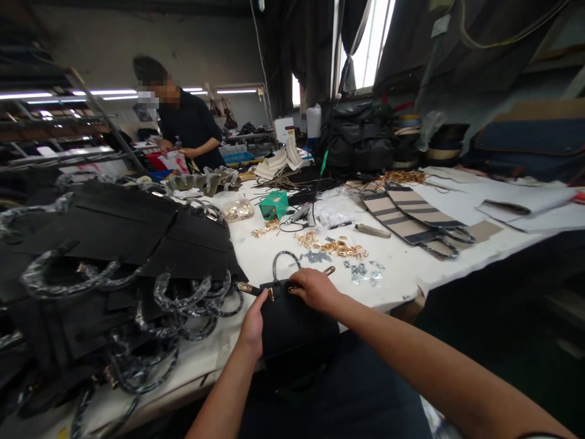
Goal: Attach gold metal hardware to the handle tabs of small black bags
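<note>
Black handbag [297, 329] at near edge of bench [397, 274]. Left hand [252, 326] grips its left side; right hand [315, 289] curled at a gold buckle [292, 289] up top, can't tell if pinching. Bag could slip down if left grip loosens; a forward swing could scatter loose gold fittings [340, 247]. Bag's bottom lost in shadow, left fingers hidden behind.

White table [402, 268], probably metal fittings [342, 247] atop
</note>
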